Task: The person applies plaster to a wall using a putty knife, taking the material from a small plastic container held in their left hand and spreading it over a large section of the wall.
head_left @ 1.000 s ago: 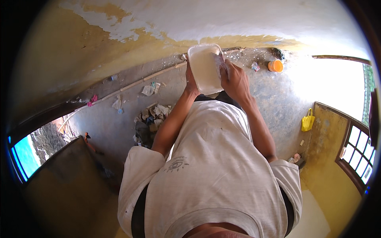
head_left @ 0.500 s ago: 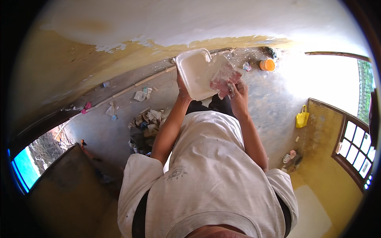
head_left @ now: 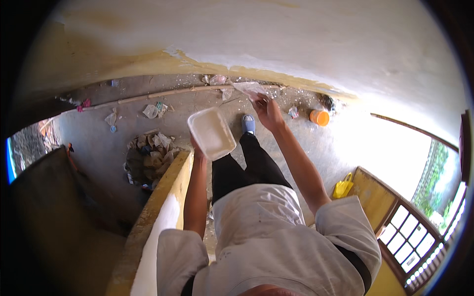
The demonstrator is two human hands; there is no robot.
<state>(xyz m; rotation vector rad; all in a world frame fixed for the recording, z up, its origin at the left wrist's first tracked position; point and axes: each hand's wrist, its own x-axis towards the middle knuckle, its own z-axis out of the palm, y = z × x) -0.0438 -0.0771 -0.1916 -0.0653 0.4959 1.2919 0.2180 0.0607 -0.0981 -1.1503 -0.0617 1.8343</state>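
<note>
My left hand (head_left: 196, 146) grips a rounded rectangular white tub (head_left: 211, 133) with pale, creamy material inside, held out over my legs. My right hand (head_left: 266, 109) is closed on a thin, pale, smeared flat scraper (head_left: 246, 88), raised to the upper right of the tub and apart from it. A blue slipper (head_left: 248, 123) on my foot shows between the tub and my right forearm.
A peeling wall (head_left: 291, 34) spans the top. A bamboo pole (head_left: 158, 93) lies along its base. A debris pile (head_left: 148, 158), an orange bucket (head_left: 319, 117) and a yellow bag (head_left: 343, 186) are on the floor. A low wall (head_left: 148, 222) stands close at my left.
The tub and scraper have separated: the scraper moved up and away, the tub lower and leftward. The view has shifted, bringing my legs, slipper and the low left wall into sight.
</note>
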